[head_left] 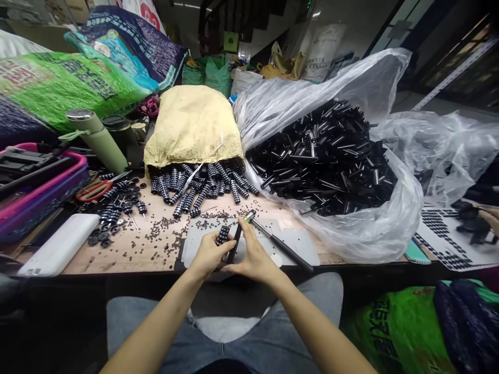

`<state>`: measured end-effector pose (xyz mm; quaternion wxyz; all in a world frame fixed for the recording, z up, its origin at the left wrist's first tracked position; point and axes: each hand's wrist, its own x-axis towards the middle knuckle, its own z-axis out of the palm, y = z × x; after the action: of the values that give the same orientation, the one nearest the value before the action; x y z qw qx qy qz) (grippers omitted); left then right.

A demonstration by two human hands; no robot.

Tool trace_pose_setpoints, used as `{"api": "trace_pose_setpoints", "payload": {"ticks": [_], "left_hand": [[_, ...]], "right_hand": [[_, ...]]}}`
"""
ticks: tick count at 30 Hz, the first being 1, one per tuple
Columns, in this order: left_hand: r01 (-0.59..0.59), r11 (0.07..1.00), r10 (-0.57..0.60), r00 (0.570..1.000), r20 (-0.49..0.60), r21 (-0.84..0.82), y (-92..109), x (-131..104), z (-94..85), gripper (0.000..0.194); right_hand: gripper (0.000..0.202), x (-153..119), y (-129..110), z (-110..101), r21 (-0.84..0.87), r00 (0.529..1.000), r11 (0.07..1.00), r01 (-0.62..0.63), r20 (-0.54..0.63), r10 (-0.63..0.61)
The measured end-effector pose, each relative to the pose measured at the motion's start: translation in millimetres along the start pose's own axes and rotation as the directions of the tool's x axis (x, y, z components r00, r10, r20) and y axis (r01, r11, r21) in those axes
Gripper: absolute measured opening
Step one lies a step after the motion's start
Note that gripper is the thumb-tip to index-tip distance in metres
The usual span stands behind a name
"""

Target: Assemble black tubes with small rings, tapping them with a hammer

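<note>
My left hand [208,254] is closed round a small black cylinder with white markings [222,236]. A slim black bar-shaped part [234,241] stands tilted between the two hands. My right hand [255,254] grips that part between thumb and fingers, and my left thumb reaches close to it. Beneath both hands is a grey plate [296,236] at the table's front edge. A hammer [280,241] with a black grip lies across the plate, its head just beyond my right fingertips.
A yellow sack [197,124] spills similar marked cylinders [202,187]. To its right, a clear plastic bag [374,236] holds many black parts [323,156]. Tiny dark rings [159,228] litter the wooden tabletop. Scissors [95,190], a white box [60,244] and a green bottle [99,140] are at left; another person's hand [489,215] is far right.
</note>
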<state>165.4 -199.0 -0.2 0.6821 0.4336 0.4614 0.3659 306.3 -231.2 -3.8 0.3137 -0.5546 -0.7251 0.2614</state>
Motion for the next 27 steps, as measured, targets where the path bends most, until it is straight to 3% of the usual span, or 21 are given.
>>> {"api": "trace_pose_setpoints", "payload": {"ticks": [3, 5, 10, 19, 23, 27], "left_hand": [[0.032, 0.989, -0.033, 0.999, -0.001, -0.146, -2.0, 2.2, -1.7, 0.036], [0.027, 0.972, -0.028, 1.000, -0.001, -0.234, -2.1, 3.6, -2.0, 0.040], [-0.084, 0.936, 0.047, 0.992, -0.115, -0.342, -2.2, 5.2, 5.4, 0.031], [0.067, 0.895, -0.086, 0.996, -0.023, -0.441, -7.1, 7.0, 11.5, 0.040], [0.129, 0.897, -0.137, 0.991, 0.013, -0.423, -8.1, 6.9, 12.2, 0.033], [0.159, 0.903, -0.161, 0.987, 0.030, -0.400, -9.0, 6.1, 12.8, 0.031]], "right_hand": [[0.111, -2.1, -3.9, 3.4, 0.026, 0.998, 0.999, 0.039, -0.057, -0.037], [0.110, -1.8, -9.3, 0.2, 0.011, 0.992, 0.992, 0.127, -0.028, -0.126], [0.106, 2.1, -17.2, -4.3, -0.013, 0.970, 0.971, 0.240, 0.033, -0.240], [0.110, 3.5, -7.7, -4.0, -0.028, 0.986, 0.991, 0.134, 0.105, -0.130], [0.116, 4.7, -1.2, -8.6, 0.094, 0.977, 0.993, 0.068, 0.195, -0.085], [0.115, 3.8, 3.6, -8.2, 0.175, 0.976, 0.984, 0.018, 0.211, -0.055]]}}
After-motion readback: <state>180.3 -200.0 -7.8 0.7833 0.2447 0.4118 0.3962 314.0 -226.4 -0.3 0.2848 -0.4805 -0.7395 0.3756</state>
